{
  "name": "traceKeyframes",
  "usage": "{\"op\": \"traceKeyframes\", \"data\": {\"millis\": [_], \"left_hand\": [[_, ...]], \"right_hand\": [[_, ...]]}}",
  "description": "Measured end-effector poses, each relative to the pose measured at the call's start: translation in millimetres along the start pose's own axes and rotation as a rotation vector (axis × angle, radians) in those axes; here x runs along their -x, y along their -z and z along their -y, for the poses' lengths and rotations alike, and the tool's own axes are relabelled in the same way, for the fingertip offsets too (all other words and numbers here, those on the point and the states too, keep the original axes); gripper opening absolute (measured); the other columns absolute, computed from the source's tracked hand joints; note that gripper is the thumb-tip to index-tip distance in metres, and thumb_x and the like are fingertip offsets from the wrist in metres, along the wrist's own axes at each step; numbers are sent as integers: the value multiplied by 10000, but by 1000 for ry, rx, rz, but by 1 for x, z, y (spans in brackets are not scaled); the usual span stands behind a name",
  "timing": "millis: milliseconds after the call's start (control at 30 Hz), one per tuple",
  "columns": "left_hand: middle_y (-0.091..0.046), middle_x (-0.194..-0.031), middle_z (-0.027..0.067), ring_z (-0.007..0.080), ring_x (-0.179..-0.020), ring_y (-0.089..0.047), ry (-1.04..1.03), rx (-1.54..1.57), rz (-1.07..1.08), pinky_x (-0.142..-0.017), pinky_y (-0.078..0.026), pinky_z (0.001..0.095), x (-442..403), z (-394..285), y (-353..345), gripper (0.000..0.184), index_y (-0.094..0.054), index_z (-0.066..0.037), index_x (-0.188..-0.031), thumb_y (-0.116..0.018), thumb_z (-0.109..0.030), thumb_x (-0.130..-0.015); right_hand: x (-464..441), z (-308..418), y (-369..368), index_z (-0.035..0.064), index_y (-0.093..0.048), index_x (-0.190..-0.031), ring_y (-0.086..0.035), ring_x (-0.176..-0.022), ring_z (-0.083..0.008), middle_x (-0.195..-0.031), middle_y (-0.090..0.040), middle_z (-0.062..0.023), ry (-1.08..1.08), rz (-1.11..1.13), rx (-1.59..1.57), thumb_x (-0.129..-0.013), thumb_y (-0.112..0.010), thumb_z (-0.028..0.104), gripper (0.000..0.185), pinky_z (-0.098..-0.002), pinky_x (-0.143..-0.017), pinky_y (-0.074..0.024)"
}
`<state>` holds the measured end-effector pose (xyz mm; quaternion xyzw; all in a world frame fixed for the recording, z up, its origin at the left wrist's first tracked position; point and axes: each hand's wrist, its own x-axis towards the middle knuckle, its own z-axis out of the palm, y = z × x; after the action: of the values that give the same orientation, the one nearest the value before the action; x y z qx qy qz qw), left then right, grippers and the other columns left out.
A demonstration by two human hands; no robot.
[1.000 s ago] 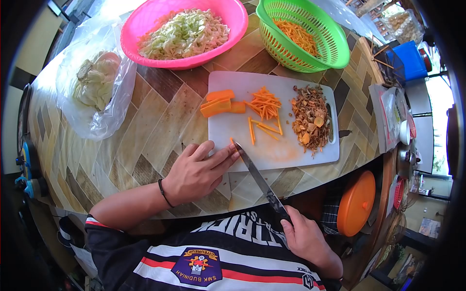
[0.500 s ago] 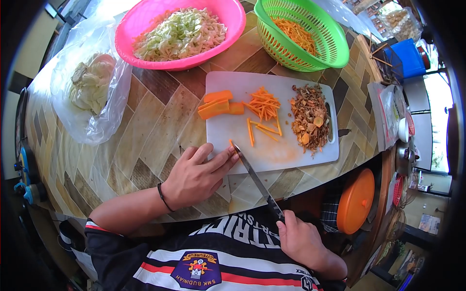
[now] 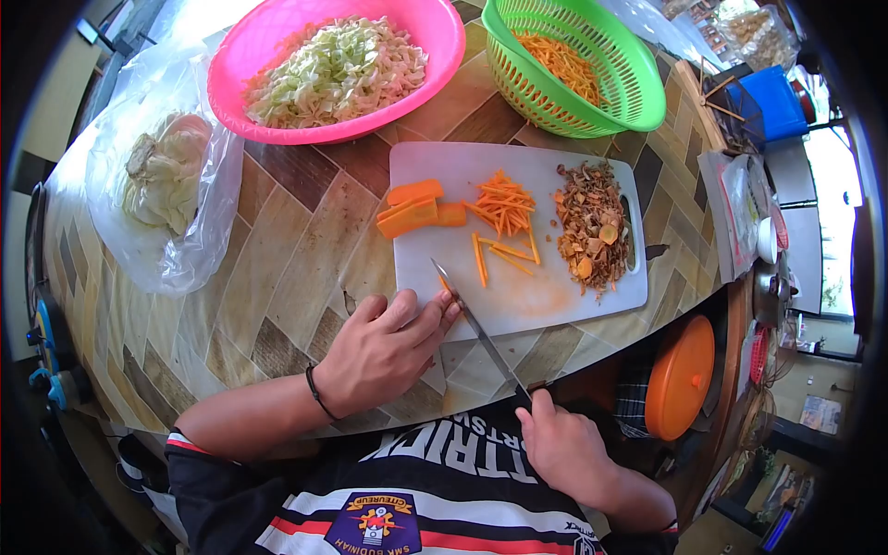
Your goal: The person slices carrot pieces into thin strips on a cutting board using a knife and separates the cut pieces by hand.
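Observation:
My right hand (image 3: 562, 449) is wrapped around the black handle of a knife (image 3: 483, 331), whose blade points away to the upper left over the near edge of a white cutting board (image 3: 425, 163). Beside the blade, the fingertips of my left hand (image 3: 384, 350) pinch a small orange carrot piece (image 3: 444, 281) against the board; the fingers mostly hide it. Farther up the board lie thick carrot slices (image 3: 410, 215) and a small heap of carrot sticks (image 3: 502, 203), with several loose sticks below. Brownish peelings and scraps (image 3: 590, 231) are piled at the right.
Behind the board stand a pink basin (image 3: 222, 83) of shredded cabbage and a green colander (image 3: 638, 106) of carrot shreds. A cabbage (image 3: 166, 176) sits in a plastic bag on the left. An orange lid (image 3: 680, 379) is beyond the table's edge at lower right.
The knife has slid forward, so its tip reaches farther past my left fingertips. The view has shifted slightly; my left hand still holds the carrot piece.

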<state>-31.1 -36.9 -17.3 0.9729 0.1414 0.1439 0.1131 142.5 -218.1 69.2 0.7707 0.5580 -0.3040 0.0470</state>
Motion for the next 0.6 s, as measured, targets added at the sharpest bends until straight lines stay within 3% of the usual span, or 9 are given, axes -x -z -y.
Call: {"op": "traceKeyframes", "data": {"millis": [267,600], "left_hand": [[-558,-1298,-6,183,-1009,-499,-22,-171,-16,-738,-422,333,1,-5,4,634,-590,-79,-1316,-701,-160,-697],[-570,-1226,30,211,-959,-529,-22,-28,-72,-754,-433,347,-5,-3,6,499,-623,-74,-1201,-689,-126,-710]], "right_hand": [[-5,1,-4,34,-442,-936,-615,-510,-384,-575,-596,-157,9,-40,-52,-982,-520,260,243,-471,-440,-499],[40,-32,21,68,-459,-959,-629,-596,-431,-629,-634,-183,-111,135,-37,-981,-490,307,242,-545,-563,-503]]}}
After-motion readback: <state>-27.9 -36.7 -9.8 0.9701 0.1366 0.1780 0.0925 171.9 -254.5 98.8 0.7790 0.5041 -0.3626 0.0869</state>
